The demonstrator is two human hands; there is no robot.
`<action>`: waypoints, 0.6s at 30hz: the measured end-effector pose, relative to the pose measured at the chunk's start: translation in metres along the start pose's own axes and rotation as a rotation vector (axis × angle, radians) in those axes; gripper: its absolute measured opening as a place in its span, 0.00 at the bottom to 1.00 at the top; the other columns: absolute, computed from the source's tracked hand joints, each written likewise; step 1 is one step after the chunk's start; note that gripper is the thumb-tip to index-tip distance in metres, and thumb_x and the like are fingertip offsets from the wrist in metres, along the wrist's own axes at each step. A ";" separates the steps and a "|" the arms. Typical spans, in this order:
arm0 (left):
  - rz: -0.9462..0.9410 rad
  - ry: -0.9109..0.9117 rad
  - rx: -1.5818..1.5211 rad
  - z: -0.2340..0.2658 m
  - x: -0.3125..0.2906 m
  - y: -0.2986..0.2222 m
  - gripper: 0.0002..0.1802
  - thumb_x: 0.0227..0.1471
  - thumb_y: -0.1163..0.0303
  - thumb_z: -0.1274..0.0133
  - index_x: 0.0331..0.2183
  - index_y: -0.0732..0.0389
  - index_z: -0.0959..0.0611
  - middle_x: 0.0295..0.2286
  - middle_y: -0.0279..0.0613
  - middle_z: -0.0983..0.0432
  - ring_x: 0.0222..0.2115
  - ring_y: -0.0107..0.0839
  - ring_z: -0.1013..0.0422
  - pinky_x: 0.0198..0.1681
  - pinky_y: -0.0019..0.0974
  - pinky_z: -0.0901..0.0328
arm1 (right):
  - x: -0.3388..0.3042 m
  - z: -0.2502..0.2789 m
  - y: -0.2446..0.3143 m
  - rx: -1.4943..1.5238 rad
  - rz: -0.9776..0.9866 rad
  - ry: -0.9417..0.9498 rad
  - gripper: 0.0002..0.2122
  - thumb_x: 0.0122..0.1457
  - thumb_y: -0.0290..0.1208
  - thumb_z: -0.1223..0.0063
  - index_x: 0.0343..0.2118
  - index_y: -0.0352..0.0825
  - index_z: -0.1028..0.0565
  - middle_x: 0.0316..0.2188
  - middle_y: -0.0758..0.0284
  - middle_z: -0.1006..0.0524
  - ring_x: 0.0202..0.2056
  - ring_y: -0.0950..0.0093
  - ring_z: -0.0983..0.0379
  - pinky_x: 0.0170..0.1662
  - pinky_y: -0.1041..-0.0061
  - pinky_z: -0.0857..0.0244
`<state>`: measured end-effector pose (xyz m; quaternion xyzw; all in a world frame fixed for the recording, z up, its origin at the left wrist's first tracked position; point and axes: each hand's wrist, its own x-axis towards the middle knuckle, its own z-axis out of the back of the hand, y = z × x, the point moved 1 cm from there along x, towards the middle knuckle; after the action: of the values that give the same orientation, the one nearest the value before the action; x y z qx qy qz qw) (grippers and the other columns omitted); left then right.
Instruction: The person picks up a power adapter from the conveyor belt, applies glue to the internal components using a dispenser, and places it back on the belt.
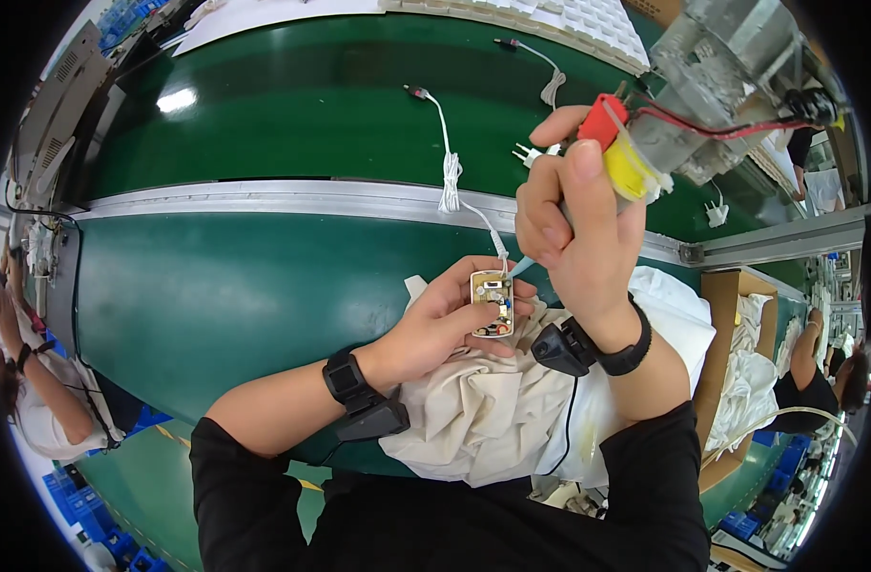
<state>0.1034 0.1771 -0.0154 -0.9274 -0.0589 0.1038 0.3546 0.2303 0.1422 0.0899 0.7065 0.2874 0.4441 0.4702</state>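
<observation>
**Light, Stiff, Easily Harmed: Best Held by Its Sides**

A small rectangular circuit board in a shallow white shell (pixel 492 303) lies in the person's left hand (pixel 443 316), over a crumpled cream cloth (pixel 473 410). That grip is closed, thumb across the components, fingers behind. The board should be light and stiff, its exposed parts fragile; the shell's long sides look safest to hold. A bundled white cable (pixel 450 183) leaves its far end, and a tug could strain the joint.

The right hand (pixel 593 224) curls round the red-and-yellow end of a bulky grey metal tool (pixel 731 71), probably heavy. Whose pale-blue pointed tip (pixel 523 266) shows beside the board is unclear.
</observation>
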 end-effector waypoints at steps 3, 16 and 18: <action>-0.006 0.016 -0.018 0.004 0.001 0.002 0.23 0.57 0.74 0.59 0.54 0.55 0.41 0.50 0.44 0.35 0.48 0.32 0.33 0.42 0.36 0.29 | 0.000 0.000 -0.004 -0.002 -0.002 0.017 0.16 0.64 0.43 0.63 0.39 0.31 0.38 0.10 0.76 0.44 0.10 0.88 0.52 0.13 0.86 0.57; 0.000 0.033 -0.030 0.008 0.004 0.007 0.23 0.58 0.75 0.59 0.54 0.55 0.41 0.50 0.44 0.36 0.49 0.33 0.34 0.42 0.36 0.29 | 0.000 0.006 -0.011 -0.023 0.009 0.038 0.16 0.64 0.44 0.63 0.37 0.32 0.39 0.10 0.76 0.44 0.09 0.87 0.52 0.12 0.86 0.57; 0.000 0.043 -0.038 0.010 0.005 0.009 0.23 0.57 0.75 0.59 0.54 0.55 0.41 0.50 0.44 0.36 0.49 0.33 0.34 0.42 0.36 0.29 | 0.000 0.006 -0.012 -0.026 0.005 0.049 0.16 0.64 0.44 0.63 0.38 0.32 0.39 0.10 0.76 0.44 0.09 0.87 0.52 0.13 0.86 0.57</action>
<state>0.1066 0.1776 -0.0293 -0.9360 -0.0533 0.0825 0.3381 0.2361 0.1440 0.0775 0.6899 0.2910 0.4663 0.4711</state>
